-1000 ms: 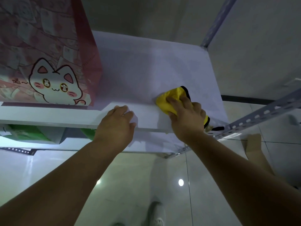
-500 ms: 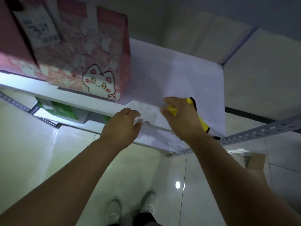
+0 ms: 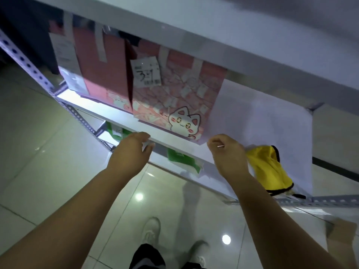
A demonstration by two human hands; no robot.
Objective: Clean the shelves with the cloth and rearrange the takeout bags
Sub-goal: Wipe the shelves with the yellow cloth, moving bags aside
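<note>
A pink takeout bag [image 3: 174, 98] printed with a white cat stands on the white shelf [image 3: 262, 121], with a receipt stuck to it. A second, plainer red bag [image 3: 101, 72] stands to its left. My left hand [image 3: 132, 152] curls at the shelf's front edge, below the cat bag. My right hand [image 3: 227, 156] hovers by the bag's lower right corner with its fingers loosely bent. The yellow cloth [image 3: 270, 169], edged in black, lies crumpled on the shelf just right of that hand; the hand does not seem to hold it.
Another shelf board [image 3: 194, 30] runs close above the bags. Green bags [image 3: 182, 160] sit on the shelf below. Perforated metal uprights [image 3: 25, 61] frame the rack. A cardboard box [image 3: 342, 235] stands on the tiled floor at right, and my shoes [image 3: 151, 230] show below.
The view swung left and down, bringing both bags into sight. My right hand came off the yellow cloth and moved left toward the cat bag. My left hand stayed at the shelf edge.
</note>
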